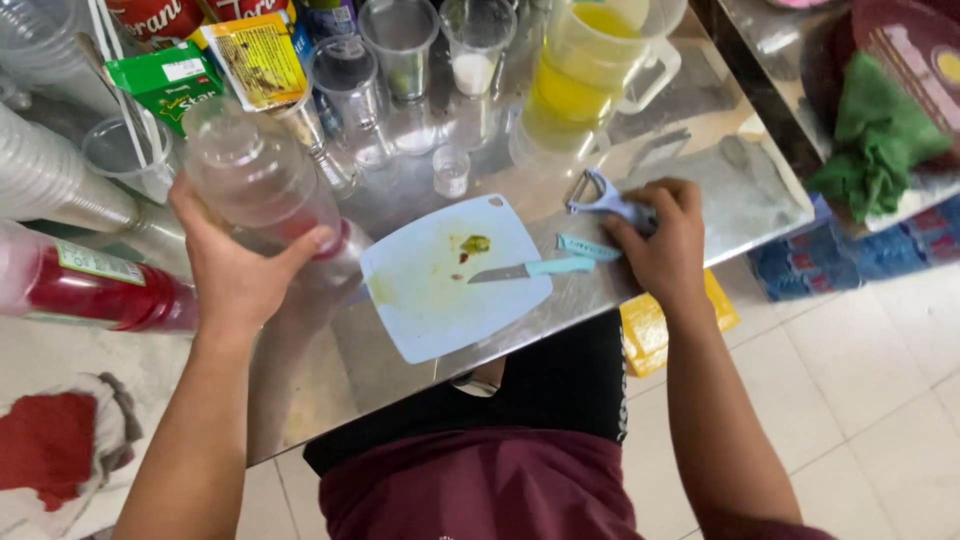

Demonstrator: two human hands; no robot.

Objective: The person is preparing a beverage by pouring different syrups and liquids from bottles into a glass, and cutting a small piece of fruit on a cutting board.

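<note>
My left hand (235,270) grips a clear plastic shaker cup (258,180) with a little red liquid at its bottom, held above the steel counter (330,370). My right hand (660,240) rests on the counter and holds a pale blue peeler (600,198) by its handle. Between the hands lies a light blue cutting board (430,300) with small fruit scraps. A small knife (530,270) with a light blue handle lies across the board's right edge. A knife sheath (588,247) lies just left of my right hand.
A pitcher of yellow juice (580,70) stands at the back, with several clear cups (400,40) and a shot glass (452,170) beside it. A red syrup bottle (90,285) lies at the left. Stacked cups (40,170), green cartons (165,80), a green cloth (880,140).
</note>
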